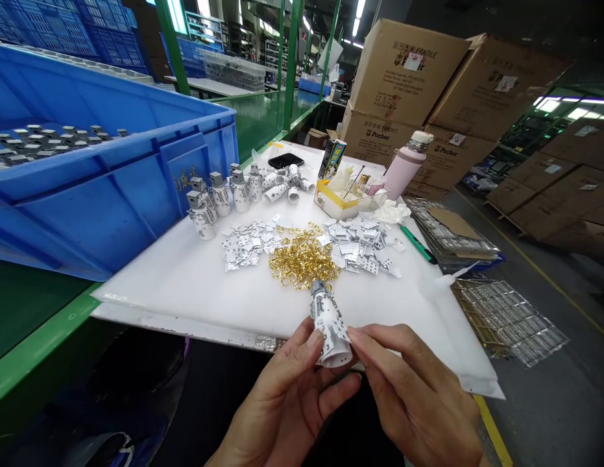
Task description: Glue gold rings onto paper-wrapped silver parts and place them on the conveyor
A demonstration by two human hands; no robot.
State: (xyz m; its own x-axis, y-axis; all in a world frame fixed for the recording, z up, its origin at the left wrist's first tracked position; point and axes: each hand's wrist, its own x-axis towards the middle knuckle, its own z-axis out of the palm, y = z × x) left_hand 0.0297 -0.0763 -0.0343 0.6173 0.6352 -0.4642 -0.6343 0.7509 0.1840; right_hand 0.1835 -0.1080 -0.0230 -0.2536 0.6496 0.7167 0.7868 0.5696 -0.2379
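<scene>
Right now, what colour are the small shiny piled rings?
The rings are gold, clearest in the head view.

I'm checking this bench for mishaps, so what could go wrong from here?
The white patterned cone is held in the left hand, near the table's front edge, with the right hand's fingertips at its rim; a slip might drop it.

The gold rings lie in a loose heap beside flat white pieces, so a bump could mix them.

The upright cones stand close together; one knocked over might topple others.
</scene>
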